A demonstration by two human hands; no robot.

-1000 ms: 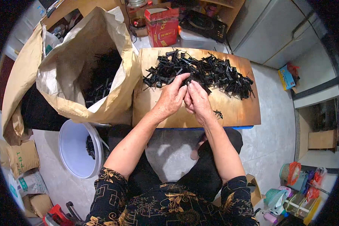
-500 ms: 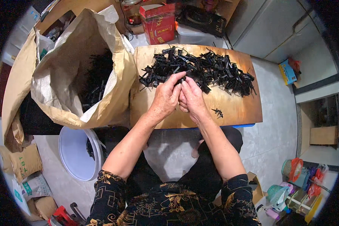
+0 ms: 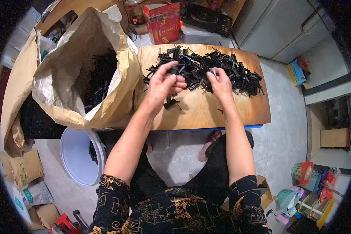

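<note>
A heap of thin black plastic pieces [image 3: 238, 74] spreads over the far part of the wooden board [image 3: 191, 113]. My left hand [image 3: 163, 82] hovers at the heap's left side with its fingers apart; dark pieces show behind and between them. Just below that hand is a small black clump [image 3: 171, 102]. My right hand [image 3: 221, 82] is over the heap's middle, thumb and forefinger pinched together. A tiny greyish bit shows at its fingertips, too small to name. By my right wrist lies another small black piece [image 3: 220, 111].
Left of the board stands a large open paper sack [image 3: 121, 93] holding more black pieces. Below it is a white bucket [image 3: 68, 156]. Behind the board are a red box [image 3: 162, 23], a clear plastic container [image 3: 201, 36] and a black flat appliance [image 3: 206, 19].
My hands were together over the board's middle and have parted, left hand leftward and right hand rightward. A black clump now shows below my left hand; the little pile at right is mostly out of sight.
</note>
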